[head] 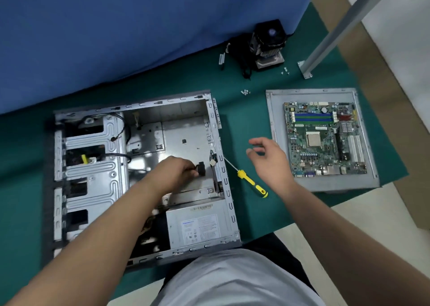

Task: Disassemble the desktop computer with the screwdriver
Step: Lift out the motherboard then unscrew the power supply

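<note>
A: Left hand (pixel 179 168) is down inside the computer case (pixel 139 177), fingers curled round a black cable connector (pixel 201 168). The grip sits close behind the plug, probably so the pull goes on the plug and not on the cable.

B: Right hand (pixel 267 159)?

A: In the air between case and motherboard (pixel 324 140), fingers loosely spread, holding nothing. It hangs just above the screwdriver (pixel 249 180), so the tool is within quick reach.

B: How does the tool lie?

A: Flat on the green bench (pixel 251 124), yellow handle toward the person, thin shaft running up and left, tip at the case's right wall. Long axis diagonal.

B: The case?

A: On its side, open face up, long axis running away from the person. Power supply (pixel 197 224) in the near corner, not yet out.

B: Farther out?

A: Motherboard rests face up on the removed side panel (pixel 274 110), likely to keep it off the mat. The CPU cooler (pixel 267 45) stands by the blue curtain (pixel 116 26), and loose screws (pixel 245 92) are gathered in small heaps nearby, apart from the work.
</note>
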A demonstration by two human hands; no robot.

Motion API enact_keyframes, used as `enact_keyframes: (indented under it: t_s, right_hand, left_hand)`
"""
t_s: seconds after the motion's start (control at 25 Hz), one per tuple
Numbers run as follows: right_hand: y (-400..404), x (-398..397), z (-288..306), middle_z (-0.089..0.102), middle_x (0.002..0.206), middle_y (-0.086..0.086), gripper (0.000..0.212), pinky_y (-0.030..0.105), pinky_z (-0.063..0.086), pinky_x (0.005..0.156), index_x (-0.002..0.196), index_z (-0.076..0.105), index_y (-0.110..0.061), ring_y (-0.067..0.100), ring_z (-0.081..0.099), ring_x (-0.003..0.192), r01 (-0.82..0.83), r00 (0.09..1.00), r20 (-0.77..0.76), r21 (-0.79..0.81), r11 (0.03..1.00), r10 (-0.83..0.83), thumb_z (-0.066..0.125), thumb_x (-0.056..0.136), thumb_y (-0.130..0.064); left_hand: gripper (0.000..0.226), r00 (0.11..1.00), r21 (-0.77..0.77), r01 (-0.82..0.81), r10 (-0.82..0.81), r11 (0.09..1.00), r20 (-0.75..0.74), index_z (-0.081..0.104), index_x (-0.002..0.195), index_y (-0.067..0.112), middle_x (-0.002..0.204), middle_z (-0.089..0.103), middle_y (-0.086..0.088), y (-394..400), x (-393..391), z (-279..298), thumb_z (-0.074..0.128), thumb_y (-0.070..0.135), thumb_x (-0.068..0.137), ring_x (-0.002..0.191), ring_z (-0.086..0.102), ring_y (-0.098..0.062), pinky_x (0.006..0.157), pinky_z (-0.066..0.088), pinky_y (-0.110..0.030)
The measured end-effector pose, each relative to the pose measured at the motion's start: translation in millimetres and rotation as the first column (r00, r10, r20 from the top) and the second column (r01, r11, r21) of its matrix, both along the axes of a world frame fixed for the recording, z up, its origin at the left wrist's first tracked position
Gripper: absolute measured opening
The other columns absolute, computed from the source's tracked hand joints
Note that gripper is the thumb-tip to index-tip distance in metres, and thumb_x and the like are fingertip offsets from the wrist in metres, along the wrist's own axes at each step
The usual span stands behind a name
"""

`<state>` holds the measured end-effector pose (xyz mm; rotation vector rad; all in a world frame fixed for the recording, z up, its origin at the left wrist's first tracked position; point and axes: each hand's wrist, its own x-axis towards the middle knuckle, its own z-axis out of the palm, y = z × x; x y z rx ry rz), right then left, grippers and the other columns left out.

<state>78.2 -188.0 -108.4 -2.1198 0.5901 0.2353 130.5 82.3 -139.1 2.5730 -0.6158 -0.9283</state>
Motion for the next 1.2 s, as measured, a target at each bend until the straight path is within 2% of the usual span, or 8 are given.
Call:
enact_keyframes:
  t_s: [0.2,0.32,0.44,0.56,0.68,0.84,1.0,1.2]
  right_hand:
    - [35.8,2.1,62.9,0.057,0.127,-0.013,0.034,0.023,0.050,0.093,0.128,0.065,-0.028,0.001,0.059,0.108,-0.409,0.877,0.276,-0.002,0.913,0.393,0.065,0.096,-0.015]
    - [57.3,9.8,91.8,0.051,0.141,-0.018,0.048,0.018,0.041,0.105,0.135,0.061,-0.033,0.003,0.053,0.125,-0.708,0.651,0.278,-0.114,0.697,0.706,0.068,0.094,-0.009]
    - [63.4,16.2,108.8,0.065,0.123,-0.009,0.032,0.028,0.047,0.102,0.124,0.071,-0.024,0.007,0.061,0.112,-0.762,0.553,0.301,-0.192,0.618,0.776,0.069,0.095,-0.011]
    - [53.4,21.1,122.2,0.069,0.107,-0.007,0.021,0.034,0.051,0.091,0.117,0.071,-0.025,0.011,0.062,0.095,-0.745,0.563,0.176,-0.314,0.588,0.807,0.067,0.098,-0.029]
    - [44.4,21.3,127.4,0.062,0.085,-0.016,0.012,0.032,0.047,0.072,0.107,0.067,-0.029,0.007,0.057,0.078,-0.724,0.608,0.086,-0.349,0.595,0.789,0.062,0.099,-0.036]
    - [46.5,16.6,128.2,0.059,0.071,-0.006,0.020,0.032,0.043,0.055,0.091,0.054,-0.023,0.012,0.054,0.062,-0.617,0.744,0.084,-0.295,0.730,0.663,0.057,0.099,-0.041]
    - [53.2,7.9,130.2,0.059,0.067,-0.004,0.025,0.030,0.041,0.051,0.083,0.050,-0.024,0.012,0.052,0.058,-0.552,0.804,0.086,-0.261,0.792,0.589,0.051,0.086,-0.049]
    - [47.7,18.2,137.9,0.054,0.069,-0.007,0.020,0.030,0.034,0.052,0.084,0.046,-0.032,0.025,0.055,0.068,-0.612,0.681,-0.039,-0.578,0.540,0.731,0.052,0.089,-0.050]
  left_hand:
    - [0.021,0.891,-0.333,-0.451,0.399,0.828,-0.216,0.069,0.088,0.035,0.068,0.065,0.010,14.4,-23.0,68.3,0.056,0.040,0.104,0.060,0.054,-0.007,0.054,0.040,-0.022]
    - [0.021,0.766,-0.492,-0.628,0.367,0.603,-0.527,0.076,0.098,0.026,0.063,0.056,0.001,8.6,-38.6,100.9,0.057,0.033,0.104,0.052,0.040,-0.012,0.049,0.034,-0.022]
    - [0.024,0.677,-0.519,-0.712,0.265,0.474,-0.686,0.073,0.093,0.014,0.065,0.051,-0.007,6.3,-43.1,120.3,0.056,0.027,0.106,0.051,0.028,-0.015,0.048,0.024,-0.025]
    - [0.021,0.823,-0.501,-0.538,0.295,0.678,-0.485,0.072,0.109,0.017,0.072,0.066,-0.004,7.9,-44.3,132.0,0.054,0.026,0.107,0.054,0.046,-0.021,0.050,0.040,-0.028]
    - [0.022,0.958,-0.243,-0.284,0.261,0.927,-0.122,0.065,0.116,0.028,0.082,0.071,0.005,-3.7,-42.6,135.6,0.044,0.029,0.109,0.064,0.061,-0.014,0.061,0.053,-0.030]
    - [0.028,0.936,-0.205,-0.292,0.323,0.934,0.139,0.063,0.104,0.031,0.078,0.062,0.007,-17.5,-46.1,130.3,0.035,0.037,0.109,0.068,0.056,-0.013,0.060,0.039,-0.031]
    - [0.027,0.879,-0.430,-0.410,0.474,0.804,0.048,0.067,0.091,0.028,0.078,0.065,0.005,-26.2,-45.8,124.5,0.046,0.032,0.107,0.070,0.057,-0.012,0.063,0.041,-0.028]
    - [0.028,0.933,-0.362,-0.312,0.354,0.878,0.056,0.066,0.086,0.036,0.062,0.058,0.003,-26.3,-41.6,125.9,0.047,0.036,0.107,0.051,0.045,-0.007,0.054,0.039,-0.026]
